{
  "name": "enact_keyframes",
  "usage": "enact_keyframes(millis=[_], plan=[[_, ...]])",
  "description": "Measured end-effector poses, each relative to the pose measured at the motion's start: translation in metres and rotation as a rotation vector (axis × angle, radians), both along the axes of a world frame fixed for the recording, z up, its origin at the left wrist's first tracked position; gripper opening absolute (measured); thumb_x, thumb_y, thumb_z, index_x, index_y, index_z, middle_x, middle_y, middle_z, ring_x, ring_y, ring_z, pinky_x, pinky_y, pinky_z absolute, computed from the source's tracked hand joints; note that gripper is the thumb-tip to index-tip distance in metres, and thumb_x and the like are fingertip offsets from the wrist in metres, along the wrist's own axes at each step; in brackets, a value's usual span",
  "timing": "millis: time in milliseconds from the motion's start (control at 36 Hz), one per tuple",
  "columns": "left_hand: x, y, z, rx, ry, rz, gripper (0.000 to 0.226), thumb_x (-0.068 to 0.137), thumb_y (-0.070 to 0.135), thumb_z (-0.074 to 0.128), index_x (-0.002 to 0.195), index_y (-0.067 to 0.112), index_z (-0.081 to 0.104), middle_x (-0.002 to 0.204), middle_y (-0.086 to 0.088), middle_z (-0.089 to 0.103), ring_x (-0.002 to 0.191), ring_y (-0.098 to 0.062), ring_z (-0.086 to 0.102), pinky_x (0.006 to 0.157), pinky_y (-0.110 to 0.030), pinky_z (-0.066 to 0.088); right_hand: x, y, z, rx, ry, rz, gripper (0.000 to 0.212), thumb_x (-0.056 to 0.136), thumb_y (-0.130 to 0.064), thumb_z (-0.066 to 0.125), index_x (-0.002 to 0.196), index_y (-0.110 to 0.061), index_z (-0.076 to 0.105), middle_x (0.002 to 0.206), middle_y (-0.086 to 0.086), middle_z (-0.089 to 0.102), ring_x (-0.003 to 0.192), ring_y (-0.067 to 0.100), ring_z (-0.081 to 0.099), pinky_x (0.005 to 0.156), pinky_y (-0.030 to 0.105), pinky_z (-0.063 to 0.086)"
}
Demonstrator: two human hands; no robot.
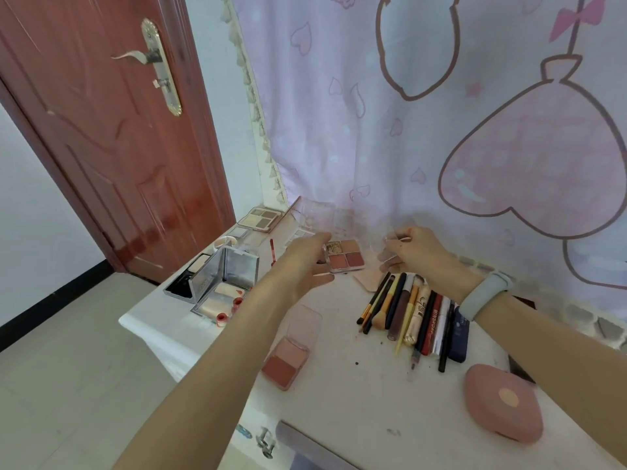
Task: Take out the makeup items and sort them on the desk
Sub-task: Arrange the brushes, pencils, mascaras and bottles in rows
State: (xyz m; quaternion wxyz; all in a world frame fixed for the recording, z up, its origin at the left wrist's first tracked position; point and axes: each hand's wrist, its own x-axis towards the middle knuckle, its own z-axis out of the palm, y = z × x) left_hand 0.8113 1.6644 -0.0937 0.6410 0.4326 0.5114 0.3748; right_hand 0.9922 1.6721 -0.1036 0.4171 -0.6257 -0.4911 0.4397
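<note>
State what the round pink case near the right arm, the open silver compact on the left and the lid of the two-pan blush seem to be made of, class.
Pink case: probably matte plastic; even colour, soft dull sheen.
Silver compact: metallic-finish plastic or metal, uncertain; its raised lid gleams like brushed metal.
Blush lid: clear plastic; the desk shows through.

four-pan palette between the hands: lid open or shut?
Open. All four pans of the four-pan palette are exposed, and its clear lid stands up behind them. The left hand is at its edge.
</note>
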Motion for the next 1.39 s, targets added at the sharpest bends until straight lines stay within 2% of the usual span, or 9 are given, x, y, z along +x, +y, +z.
enact_keyframes(millis=[167, 278, 417, 556, 667, 833, 1000, 1139, 1389], plan=[[0.005, 0.017, 0.004, -0.001, 0.441, -0.115, 0.053, 0.097, 0.05, 0.033, 0.139, 0.019, 0.039, 0.136, -0.007, 0.048, 0.118, -0.026, 0.053, 0.086, -0.036, 0.053, -0.005, -0.005, -0.023, -0.011, -0.17, 0.099, 0.02, 0.083, -0.001, 0.06, 0.097, -0.012, 0.051, 0.079, 0.008, 0.067, 0.054, 0.015, 0.062, 0.044, 0.017, 0.042], [0.014, 0.014, 0.01, -0.003, 0.653, -0.207, 0.059, 0.099, 0.053, 0.018, 0.144, 0.019, 0.034, 0.144, -0.004, 0.042, 0.124, -0.025, 0.048, 0.054, -0.028, 0.042, -0.004, -0.005, -0.04, -0.046, -0.245, 0.113, 0.052, 0.085, -0.006, 0.058, 0.131, -0.013, 0.035, 0.101, 0.013, 0.06, 0.067, 0.019, 0.064, 0.056, 0.024, 0.045], [0.024, 0.015, 0.003, -0.022, 0.721, -0.245, 0.059, 0.1, 0.05, 0.013, 0.148, 0.019, 0.023, 0.149, -0.009, 0.034, 0.129, -0.028, 0.043, 0.081, -0.033, 0.038, -0.003, -0.004, -0.052, -0.064, -0.325, 0.115, 0.051, 0.085, -0.015, 0.059, 0.131, -0.017, 0.038, 0.087, 0.0, 0.058, 0.071, 0.018, 0.063, 0.077, 0.039, 0.052], [0.031, 0.014, -0.006, -0.021, 0.713, -0.243, 0.061, 0.101, 0.049, 0.013, 0.146, 0.011, 0.027, 0.146, -0.011, 0.036, 0.127, -0.027, 0.039, 0.105, -0.039, 0.036, -0.004, -0.004, -0.055, -0.084, -0.347, 0.123, 0.053, 0.085, -0.019, 0.06, 0.133, -0.015, 0.037, 0.104, 0.007, 0.058, 0.092, 0.026, 0.061, 0.087, 0.041, 0.049], [0.032, 0.013, -0.008, 0.023, 0.799, -0.266, 0.063, 0.102, 0.045, 0.011, 0.143, 0.003, 0.033, 0.137, -0.017, 0.042, 0.115, -0.026, 0.043, 0.097, -0.033, 0.035, -0.003, -0.007, -0.052, -0.046, -0.435, 0.202, 0.052, 0.089, -0.018, 0.056, 0.136, -0.016, 0.034, 0.109, 0.01, 0.058, 0.097, 0.022, 0.057, 0.086, 0.035, 0.046], [0.031, 0.009, -0.008, 0.094, 0.884, -0.284, 0.049, 0.104, 0.026, 0.017, 0.118, -0.007, 0.05, 0.109, -0.035, 0.051, 0.087, -0.031, 0.054, 0.076, -0.033, 0.04, 0.001, -0.001, -0.049, 0.044, -0.589, 0.319, 0.055, 0.092, -0.013, 0.047, 0.144, -0.018, 0.028, 0.074, 0.006, 0.058, 0.061, 0.014, 0.047, 0.063, 0.029, 0.039], [0.022, 0.004, -0.012, 0.41, 1.089, -0.25, 0.036, 0.1, 0.023, 0.033, 0.068, 0.008, 0.044, 0.066, -0.006, 0.043, 0.06, -0.016, 0.042, 0.052, -0.027, 0.033, -0.003, 0.016, -0.046, 0.099, -0.654, 0.327, 0.044, 0.09, -0.013, 0.054, 0.132, -0.01, 0.04, 0.091, 0.014, 0.068, 0.089, 0.028, 0.063, 0.084, 0.041, 0.05], [0.008, -0.014, -0.014, 0.53, 1.105, -0.197, 0.038, 0.099, 0.035, 0.037, 0.117, 0.009, 0.058, 0.11, -0.007, 0.063, 0.1, -0.023, 0.059, 0.082, -0.036, 0.048, -0.013, 0.031, -0.043, 0.175, -0.756, 0.339, 0.027, 0.092, -0.017, 0.053, 0.117, -0.01, 0.058, 0.098, 0.005, 0.068, 0.094, 0.02, 0.061, 0.083, 0.032, 0.048], [-0.011, -0.044, -0.026, 0.637, 1.139, -0.146, 0.034, 0.099, 0.033, 0.039, 0.114, 0.011, 0.06, 0.11, -0.004, 0.065, 0.099, -0.02, 0.06, 0.084, -0.04, 0.05, -0.027, 0.036, -0.047, 0.188, -0.654, 0.334, 0.019, 0.094, -0.015, 0.051, 0.107, -0.01, 0.065, 0.091, 0.006, 0.068, 0.079, 0.022, 0.062, 0.067, 0.026, 0.045]])
